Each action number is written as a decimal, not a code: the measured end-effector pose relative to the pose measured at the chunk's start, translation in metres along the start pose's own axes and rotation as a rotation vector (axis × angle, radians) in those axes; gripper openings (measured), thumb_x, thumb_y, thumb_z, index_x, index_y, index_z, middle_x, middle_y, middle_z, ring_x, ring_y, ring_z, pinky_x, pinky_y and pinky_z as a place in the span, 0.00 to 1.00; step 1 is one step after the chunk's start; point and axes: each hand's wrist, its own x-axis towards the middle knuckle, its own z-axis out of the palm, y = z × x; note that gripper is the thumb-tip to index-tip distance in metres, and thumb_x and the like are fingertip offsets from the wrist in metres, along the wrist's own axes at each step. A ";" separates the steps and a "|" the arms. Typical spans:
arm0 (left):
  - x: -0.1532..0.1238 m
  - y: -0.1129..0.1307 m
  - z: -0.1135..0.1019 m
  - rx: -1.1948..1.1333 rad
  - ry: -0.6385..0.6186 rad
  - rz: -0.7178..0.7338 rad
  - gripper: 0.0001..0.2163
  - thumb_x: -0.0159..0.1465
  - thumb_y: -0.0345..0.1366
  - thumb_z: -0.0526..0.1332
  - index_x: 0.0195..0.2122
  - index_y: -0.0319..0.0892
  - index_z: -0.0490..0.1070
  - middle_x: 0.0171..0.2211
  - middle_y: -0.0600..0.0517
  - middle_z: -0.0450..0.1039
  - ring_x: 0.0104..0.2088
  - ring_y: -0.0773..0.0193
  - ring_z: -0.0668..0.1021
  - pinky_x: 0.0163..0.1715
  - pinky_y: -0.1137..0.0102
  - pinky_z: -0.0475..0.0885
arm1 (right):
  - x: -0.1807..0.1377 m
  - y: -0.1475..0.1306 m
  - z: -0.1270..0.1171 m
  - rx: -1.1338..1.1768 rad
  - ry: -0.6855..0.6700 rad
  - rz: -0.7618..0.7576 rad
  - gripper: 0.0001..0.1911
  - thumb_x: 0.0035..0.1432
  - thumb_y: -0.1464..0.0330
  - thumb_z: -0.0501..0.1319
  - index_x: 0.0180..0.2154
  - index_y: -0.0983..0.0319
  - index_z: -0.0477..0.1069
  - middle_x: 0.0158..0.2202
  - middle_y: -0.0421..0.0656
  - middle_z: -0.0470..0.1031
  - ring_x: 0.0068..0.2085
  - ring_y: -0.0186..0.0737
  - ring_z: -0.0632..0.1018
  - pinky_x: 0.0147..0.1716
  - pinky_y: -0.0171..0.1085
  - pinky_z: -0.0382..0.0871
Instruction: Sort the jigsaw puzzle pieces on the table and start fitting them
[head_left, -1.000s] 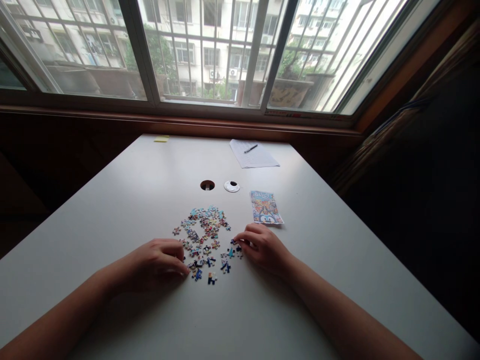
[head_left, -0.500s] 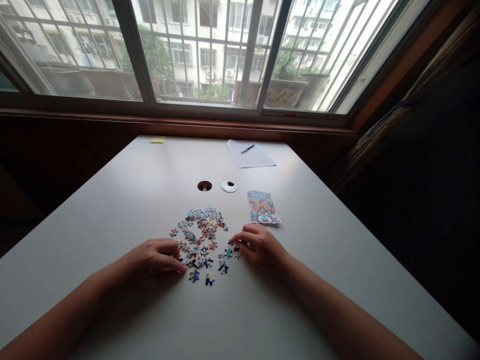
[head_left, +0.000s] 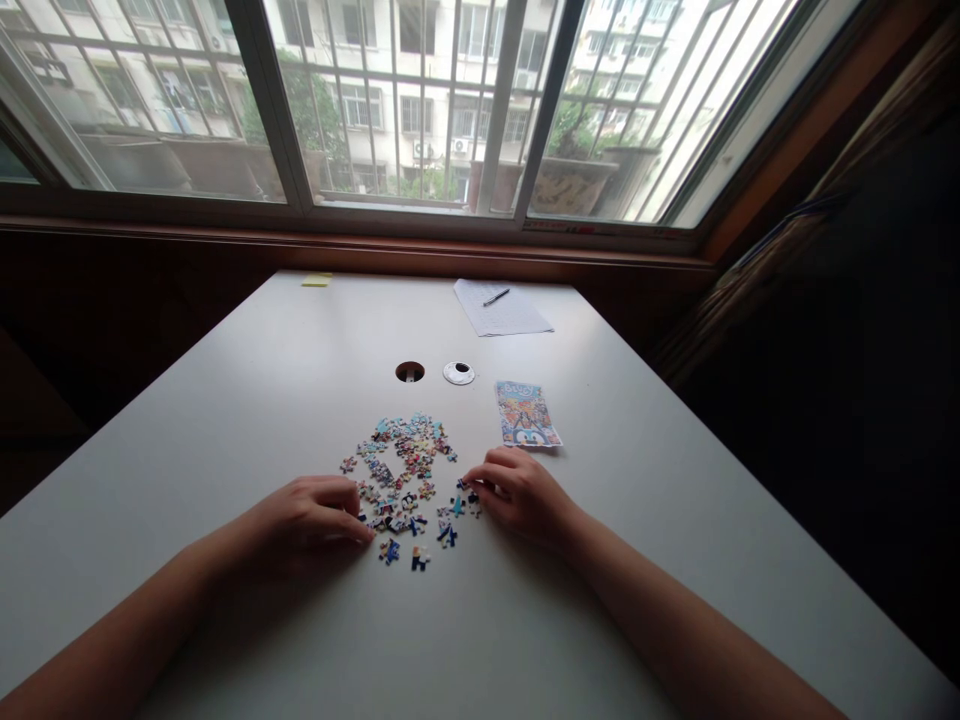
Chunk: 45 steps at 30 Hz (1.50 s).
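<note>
A loose heap of small colourful jigsaw pieces (head_left: 409, 450) lies on the white table. My left hand (head_left: 319, 515) rests at the heap's left edge, fingers loosely bent and apart, with no piece visible in it. Its lowest fingertip is near a blue jigsaw piece (head_left: 389, 551). Across the heap, my right hand (head_left: 517, 490) has its thumb and index finger close together at a dark blue jigsaw piece (head_left: 463, 485). More pieces lie partly under that hand. Closer to me sits an orange, white and dark jigsaw piece (head_left: 420, 558), apart from the others.
A printed picture card (head_left: 525, 412) lies beyond my right hand. Behind the heap are a round cable hole (head_left: 409, 372) and its loose cover (head_left: 458, 373). Paper sheets (head_left: 517, 318) with a pen (head_left: 496, 297) and yellow sticky notes (head_left: 316, 280) lie by the window.
</note>
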 end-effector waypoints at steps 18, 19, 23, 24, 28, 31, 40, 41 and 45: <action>0.001 0.002 -0.001 0.017 -0.006 -0.015 0.09 0.70 0.33 0.60 0.47 0.48 0.78 0.34 0.48 0.71 0.32 0.65 0.73 0.34 0.72 0.67 | 0.000 0.001 0.001 -0.004 0.004 -0.003 0.08 0.65 0.72 0.60 0.42 0.60 0.78 0.33 0.43 0.75 0.35 0.39 0.73 0.37 0.38 0.63; 0.001 0.002 -0.001 0.019 -0.009 -0.013 0.09 0.70 0.33 0.60 0.47 0.48 0.78 0.34 0.48 0.71 0.32 0.65 0.73 0.34 0.72 0.67 | 0.000 0.001 0.001 -0.004 0.006 -0.004 0.08 0.65 0.72 0.60 0.42 0.59 0.78 0.33 0.43 0.75 0.35 0.39 0.73 0.37 0.38 0.63; 0.002 0.005 -0.003 0.002 -0.015 -0.009 0.09 0.69 0.32 0.60 0.46 0.47 0.78 0.33 0.48 0.71 0.32 0.66 0.73 0.34 0.72 0.67 | 0.000 0.000 -0.001 -0.003 0.007 -0.003 0.08 0.66 0.72 0.60 0.42 0.59 0.78 0.33 0.43 0.75 0.35 0.38 0.73 0.37 0.38 0.64; 0.002 0.006 -0.004 -0.008 -0.019 -0.017 0.09 0.69 0.32 0.60 0.46 0.47 0.78 0.34 0.48 0.71 0.32 0.66 0.73 0.34 0.72 0.67 | 0.000 0.000 -0.001 -0.004 0.006 -0.002 0.08 0.66 0.72 0.60 0.42 0.59 0.78 0.33 0.43 0.75 0.35 0.39 0.73 0.37 0.38 0.64; 0.001 0.008 -0.005 -0.043 -0.021 -0.031 0.07 0.68 0.32 0.61 0.44 0.47 0.78 0.34 0.48 0.72 0.33 0.65 0.74 0.35 0.71 0.68 | 0.000 0.000 -0.001 -0.005 0.001 -0.002 0.08 0.65 0.72 0.60 0.42 0.59 0.78 0.33 0.43 0.75 0.35 0.39 0.73 0.37 0.38 0.64; 0.001 0.007 -0.004 -0.072 -0.014 -0.012 0.06 0.68 0.32 0.61 0.43 0.46 0.78 0.33 0.47 0.72 0.33 0.65 0.75 0.35 0.71 0.68 | 0.000 0.000 -0.001 -0.010 0.000 -0.002 0.08 0.65 0.72 0.60 0.42 0.59 0.78 0.32 0.43 0.75 0.35 0.39 0.73 0.37 0.38 0.64; 0.008 0.013 0.000 0.056 0.083 0.006 0.05 0.67 0.31 0.62 0.43 0.45 0.77 0.34 0.47 0.73 0.34 0.63 0.73 0.37 0.69 0.69 | 0.000 -0.001 -0.001 -0.007 0.008 -0.006 0.09 0.64 0.73 0.61 0.42 0.59 0.78 0.33 0.43 0.75 0.35 0.39 0.73 0.37 0.38 0.64; 0.010 0.014 0.002 0.103 0.118 -0.001 0.05 0.67 0.32 0.63 0.42 0.45 0.76 0.34 0.48 0.73 0.35 0.62 0.72 0.38 0.68 0.69 | 0.000 -0.001 -0.001 -0.009 0.005 -0.005 0.09 0.64 0.74 0.61 0.42 0.59 0.78 0.33 0.43 0.75 0.35 0.39 0.74 0.37 0.38 0.64; 0.019 0.019 0.012 0.266 0.198 -0.088 0.08 0.65 0.40 0.66 0.43 0.45 0.75 0.38 0.48 0.72 0.38 0.60 0.70 0.38 0.67 0.68 | 0.000 0.000 0.000 -0.019 0.001 -0.005 0.09 0.64 0.73 0.61 0.42 0.59 0.78 0.33 0.43 0.75 0.35 0.39 0.74 0.37 0.38 0.65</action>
